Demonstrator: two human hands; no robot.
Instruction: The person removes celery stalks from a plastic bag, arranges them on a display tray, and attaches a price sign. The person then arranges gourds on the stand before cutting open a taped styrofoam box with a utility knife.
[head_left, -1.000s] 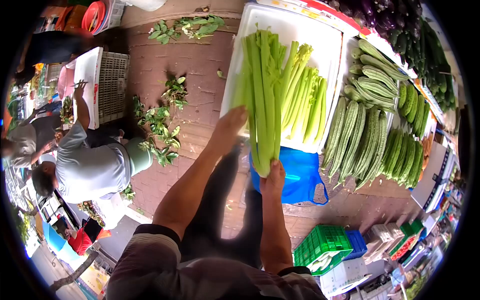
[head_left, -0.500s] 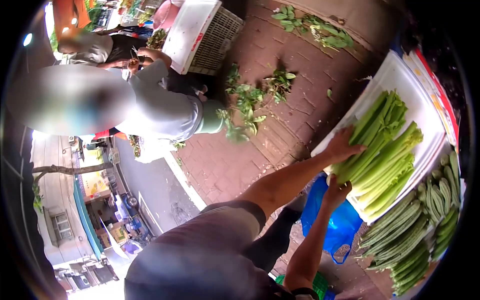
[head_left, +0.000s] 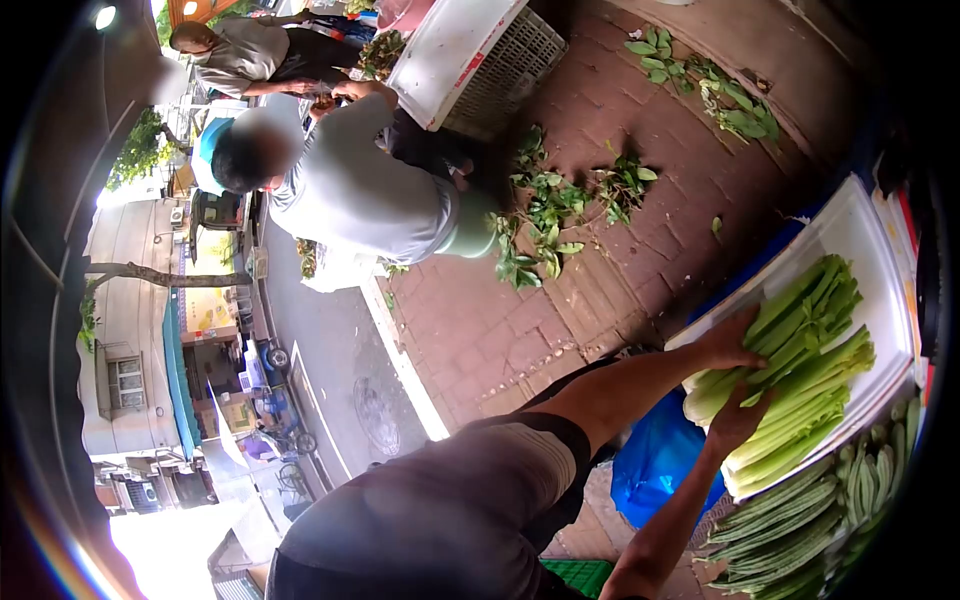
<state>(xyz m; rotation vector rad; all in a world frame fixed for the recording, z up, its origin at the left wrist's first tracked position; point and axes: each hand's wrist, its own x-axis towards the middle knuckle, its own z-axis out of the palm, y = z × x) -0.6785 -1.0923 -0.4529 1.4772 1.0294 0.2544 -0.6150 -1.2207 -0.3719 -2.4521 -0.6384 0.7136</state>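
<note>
Lying in the white tray (head_left: 872, 225), the celery (head_left: 810, 300) is under both hands: the left hand (head_left: 728, 340) spreads against it, thumb apart, and the right hand (head_left: 735, 422) touches the stalks (whether its fingers pinch any, I cannot tell). A blue bag (head_left: 655, 470) sits just beside the tray; ridged gourds (head_left: 785, 530) lie near.

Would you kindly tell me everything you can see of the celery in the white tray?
The celery lies flat in the white tray: long green stalks bunched side by side, whitish at one base, greener toward the tops, some yellower. The left hand and right hand both touch stalks nearer the base ends.
</note>
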